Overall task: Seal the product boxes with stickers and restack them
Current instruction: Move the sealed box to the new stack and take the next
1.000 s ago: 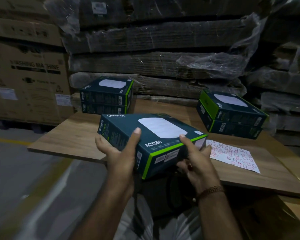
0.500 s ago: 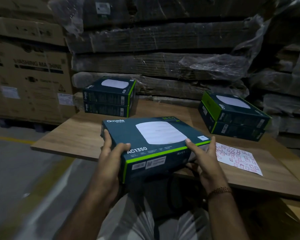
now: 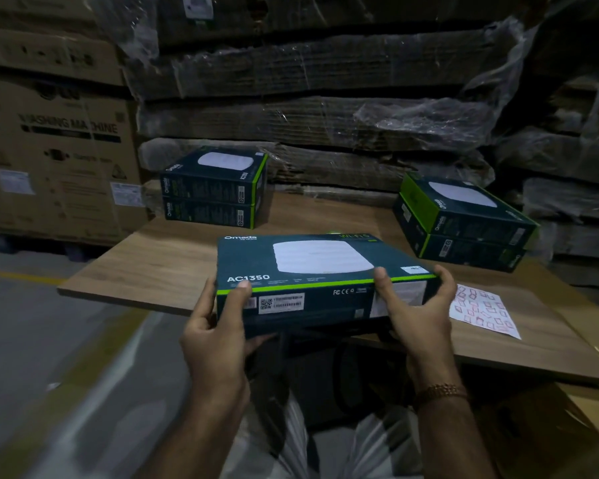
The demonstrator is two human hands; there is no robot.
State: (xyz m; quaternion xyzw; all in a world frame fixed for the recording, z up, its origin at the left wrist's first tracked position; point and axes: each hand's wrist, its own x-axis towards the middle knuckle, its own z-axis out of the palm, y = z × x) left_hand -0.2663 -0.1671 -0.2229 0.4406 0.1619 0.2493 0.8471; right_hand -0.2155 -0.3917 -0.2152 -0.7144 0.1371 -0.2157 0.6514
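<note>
A dark teal product box (image 3: 312,271) marked AC1350, with a green stripe, is held flat above the near edge of the wooden table (image 3: 159,267). My left hand (image 3: 218,326) grips its front left corner, thumb on top and fingers underneath. My right hand (image 3: 415,305) grips the front right corner the same way. A white sticker sheet (image 3: 481,311) with red stickers lies on the table just right of the box. One stack of two matching boxes (image 3: 215,188) stands at the back left, another stack of two (image 3: 464,223) at the back right.
Shrink-wrapped flat cartons (image 3: 325,108) are piled right behind the table. A large washing machine carton (image 3: 56,157) stands to the left. Grey floor with a yellow line (image 3: 21,276) lies at the left. My lap shows below the table edge.
The box has been turned in my hands from a corner-on slant to square, its barcode side now facing me. Both hands have shifted to its front corners.
</note>
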